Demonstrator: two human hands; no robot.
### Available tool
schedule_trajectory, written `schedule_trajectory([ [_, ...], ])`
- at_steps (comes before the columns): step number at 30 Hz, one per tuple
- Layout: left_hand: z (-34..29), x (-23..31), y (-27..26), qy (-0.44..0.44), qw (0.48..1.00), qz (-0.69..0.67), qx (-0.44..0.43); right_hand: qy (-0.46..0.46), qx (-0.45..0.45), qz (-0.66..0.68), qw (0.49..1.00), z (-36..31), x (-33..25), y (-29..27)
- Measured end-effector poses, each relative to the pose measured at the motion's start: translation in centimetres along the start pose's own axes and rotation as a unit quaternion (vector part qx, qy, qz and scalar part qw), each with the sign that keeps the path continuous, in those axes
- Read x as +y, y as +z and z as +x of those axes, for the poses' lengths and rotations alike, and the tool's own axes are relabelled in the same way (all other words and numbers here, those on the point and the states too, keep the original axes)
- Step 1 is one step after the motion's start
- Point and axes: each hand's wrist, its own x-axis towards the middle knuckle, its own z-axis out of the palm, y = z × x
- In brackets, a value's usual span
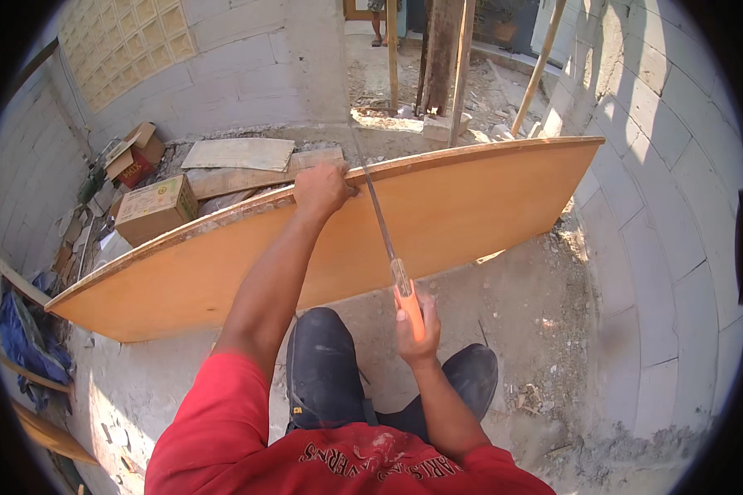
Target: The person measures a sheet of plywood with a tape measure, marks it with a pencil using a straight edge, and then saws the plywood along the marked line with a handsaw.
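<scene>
A large orange-brown wooden panel point(462, 194) stands on its long edge across the floor before my knees. My left hand point(322, 191) is closed over its top edge, left of the middle. In my right hand point(418, 326) is the orange handle of a handsaw point(379, 213), fingers wrapped round it. The saw's narrow-looking blade, seen nearly edge-on, points away from me and crosses the panel's top edge just right of my left hand. Its far end reaches beyond the panel. How deep the blade sits in the wood I cannot tell.
Behind the panel lie a cardboard box point(157, 208), an opened carton point(136, 155), loose boards point(238, 154) and rubble. A block wall point(664, 247) rises at the right. Wooden posts point(442, 62) stand at the far opening, where a person's legs point(378, 25) show. Blue cloth point(26, 334) lies at left.
</scene>
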Motion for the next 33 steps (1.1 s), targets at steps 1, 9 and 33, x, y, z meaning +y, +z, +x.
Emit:
schedule_trajectory([
  [1, -0.1, 0.1, -1.0, 0.000, 1.000, -0.011, 0.008, -0.026, 0.002, -0.005, 1.000, -5.3, -0.3, -2.0],
  [9, 1.4, -0.7, 1.3, 0.018, 1.000, -0.008, -0.004, -0.018, 0.024, -0.010, 0.999, 4.9, 1.6, 2.9],
  [33, -2.3, 2.2, 1.2, 0.012, 1.000, 0.026, 0.012, 0.000, 0.029, -0.014, 0.999, 1.7, 0.1, -0.4],
])
